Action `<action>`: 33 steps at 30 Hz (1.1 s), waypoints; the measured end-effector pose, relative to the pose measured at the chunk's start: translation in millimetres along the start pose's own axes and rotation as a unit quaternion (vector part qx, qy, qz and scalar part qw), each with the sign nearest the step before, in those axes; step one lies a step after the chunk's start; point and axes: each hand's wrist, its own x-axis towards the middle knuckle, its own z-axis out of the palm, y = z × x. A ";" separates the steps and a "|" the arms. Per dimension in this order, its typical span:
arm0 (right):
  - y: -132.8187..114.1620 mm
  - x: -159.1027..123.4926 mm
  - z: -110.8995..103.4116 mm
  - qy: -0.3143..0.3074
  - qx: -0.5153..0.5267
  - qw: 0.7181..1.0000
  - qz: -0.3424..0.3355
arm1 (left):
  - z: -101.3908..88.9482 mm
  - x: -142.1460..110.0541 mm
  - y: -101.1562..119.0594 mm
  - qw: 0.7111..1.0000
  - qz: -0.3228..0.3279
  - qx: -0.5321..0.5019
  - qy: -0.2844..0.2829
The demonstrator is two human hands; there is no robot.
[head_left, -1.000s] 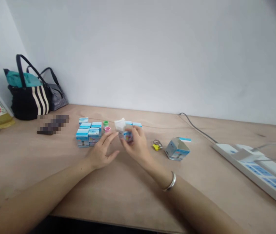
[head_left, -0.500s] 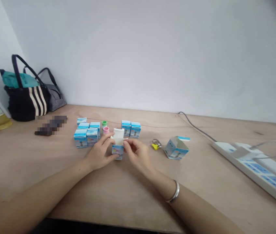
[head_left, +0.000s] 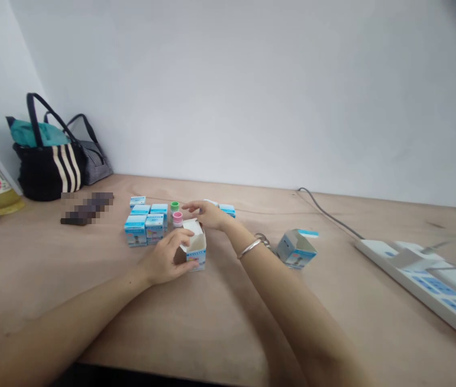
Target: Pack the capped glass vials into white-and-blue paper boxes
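A small blue-and-white carton (head_left: 196,259) stands on the table with its top flaps up. My left hand (head_left: 169,258) is closed around its left side, thumb at the front and fingers at the upper edge. Behind the carton my right hand (head_left: 204,214) reaches forward with fingers stretched, close to a pink-topped container (head_left: 177,217) and a green-topped container (head_left: 175,207); no hold on either shows. Several closed cartons (head_left: 135,231) stand in a group to the left. More cartons (head_left: 227,210) are partly hidden behind my right hand and wrist.
On the right lie an opened carton (head_left: 296,250) and a white power strip (head_left: 425,285) with a grey cable (head_left: 328,215). A key ring is mostly hidden by my right wrist. At the left are a black striped bag (head_left: 50,169), a blurred dark object (head_left: 88,208) and a bottle (head_left: 0,193).
My right hand has left the carton's flap and moved forward toward the pink- and green-topped containers. The carton has turned slightly, its opening showing more; my left hand still holds it.
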 end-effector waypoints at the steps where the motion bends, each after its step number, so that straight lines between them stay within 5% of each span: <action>1: 0.0 3.3 2.2 -0.018 -0.012 1.000 -0.006 | -0.8 -0.1 -0.3 1.000 -0.002 -0.005 -0.001; 6: -1.7 2.2 5.3 -0.056 -0.076 0.994 -0.055 | -3.2 0.2 -0.8 1.000 -0.009 -0.018 -0.007; 11: 2.0 -9.6 -0.1 -0.030 -0.146 0.981 -0.125 | -4.4 1.0 -1.4 1.000 -0.003 -0.014 -0.011; 18: 14.9 -36.2 -18.2 0.019 -0.167 0.978 -0.124 | -4.4 0.9 -1.5 1.000 0.000 -0.007 -0.019; 22: -1.3 -61.7 -29.2 0.165 -0.114 0.969 -0.148 | -3.3 0.9 -1.3 1.000 -0.015 -0.006 -0.002; 26: -30.3 -88.0 -26.9 0.284 -0.091 0.924 -0.239 | -1.1 0.6 -1.6 0.999 -0.040 -0.028 0.002; 30: -43.5 -103.4 -13.2 0.259 -0.173 0.889 -0.337 | 2.9 -0.3 -3.5 0.996 -0.057 -0.062 0.013; 33: -40.7 -105.4 -4.6 0.208 -0.192 0.897 -0.339 | 5.1 -1.3 -5.5 0.994 -0.061 -0.085 0.013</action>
